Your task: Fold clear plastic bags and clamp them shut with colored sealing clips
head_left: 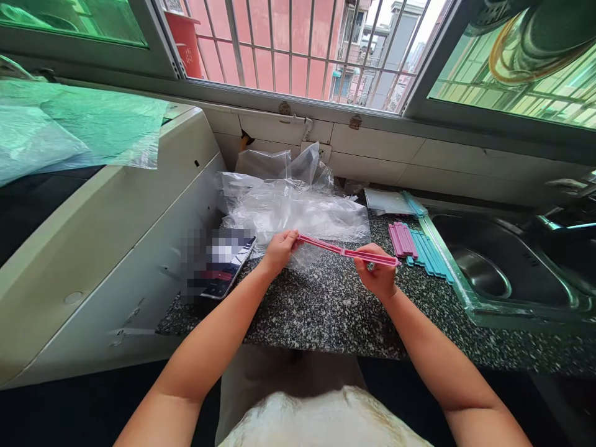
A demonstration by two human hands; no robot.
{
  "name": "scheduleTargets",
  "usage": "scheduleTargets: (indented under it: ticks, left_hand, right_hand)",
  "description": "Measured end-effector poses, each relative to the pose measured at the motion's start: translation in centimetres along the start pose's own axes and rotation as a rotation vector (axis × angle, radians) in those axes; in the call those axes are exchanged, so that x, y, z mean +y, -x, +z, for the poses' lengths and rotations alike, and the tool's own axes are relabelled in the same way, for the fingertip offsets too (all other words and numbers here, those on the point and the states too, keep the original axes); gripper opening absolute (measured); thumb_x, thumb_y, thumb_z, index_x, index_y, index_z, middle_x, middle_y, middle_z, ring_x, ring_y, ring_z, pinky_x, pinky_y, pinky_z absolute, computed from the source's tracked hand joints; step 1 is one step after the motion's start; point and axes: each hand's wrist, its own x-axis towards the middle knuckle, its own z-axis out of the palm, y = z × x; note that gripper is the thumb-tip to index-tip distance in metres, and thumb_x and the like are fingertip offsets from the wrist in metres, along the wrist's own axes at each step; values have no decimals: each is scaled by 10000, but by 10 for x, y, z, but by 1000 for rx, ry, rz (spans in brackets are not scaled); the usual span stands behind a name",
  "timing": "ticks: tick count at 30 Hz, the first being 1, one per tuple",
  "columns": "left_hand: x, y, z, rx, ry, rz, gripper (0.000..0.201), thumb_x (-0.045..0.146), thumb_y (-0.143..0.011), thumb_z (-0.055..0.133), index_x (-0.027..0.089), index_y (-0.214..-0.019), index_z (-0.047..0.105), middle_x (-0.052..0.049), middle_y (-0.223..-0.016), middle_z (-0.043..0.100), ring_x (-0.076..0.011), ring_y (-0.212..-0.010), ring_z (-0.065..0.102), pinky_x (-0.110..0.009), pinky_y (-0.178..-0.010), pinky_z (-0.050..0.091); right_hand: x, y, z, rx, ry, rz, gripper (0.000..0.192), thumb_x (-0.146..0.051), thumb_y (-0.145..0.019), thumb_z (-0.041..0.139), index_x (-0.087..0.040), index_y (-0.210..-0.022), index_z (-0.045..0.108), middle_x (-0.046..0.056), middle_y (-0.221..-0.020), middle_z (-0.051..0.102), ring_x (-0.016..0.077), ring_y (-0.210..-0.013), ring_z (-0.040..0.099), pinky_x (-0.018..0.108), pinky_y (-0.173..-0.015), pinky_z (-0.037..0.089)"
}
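Note:
A long pink sealing clip [335, 249] is held level above the speckled granite counter [326, 310]. My left hand [279, 249] pinches its left end and my right hand [378, 272] grips it near the right end. The clip looks slightly parted along its length. A clear plastic bag [298, 211] lies crumpled just behind the clip, and its near edge seems to hang by the clip. More pink clips [403, 239] and several teal clips [428, 253] lie in a row to the right of my right hand.
A phone [223, 264] lies on the counter at the left, beside a white appliance [102, 236]. A steel sink [507, 267] is set in at the right. A barred window [298, 49] runs along the back wall.

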Motion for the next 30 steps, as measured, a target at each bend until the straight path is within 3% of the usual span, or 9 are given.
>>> scheduleTargets:
  ticks: [23,30]
  left_hand:
    - [-3,0,0,-11,-41,18,314,385,-736,530,157,-522,537,14,-463,424,-100,-470,336,-236,-468,261]
    - [-5,1,0,-47,-109,50,359,417,-738,505,160,-489,479,27,-453,378,-93,-470,319,-230,-474,249]
  right_hand:
    - [4,-2,0,-38,24,-104,98,-131,-751,576,-192,-826,560,34,-709,601,154,-647,571,284,-575,490]
    - [5,-2,4,-83,5,-72,83,-164,-756,592,-198,-824,560,31,-711,590,146,-642,568,276,-571,489]
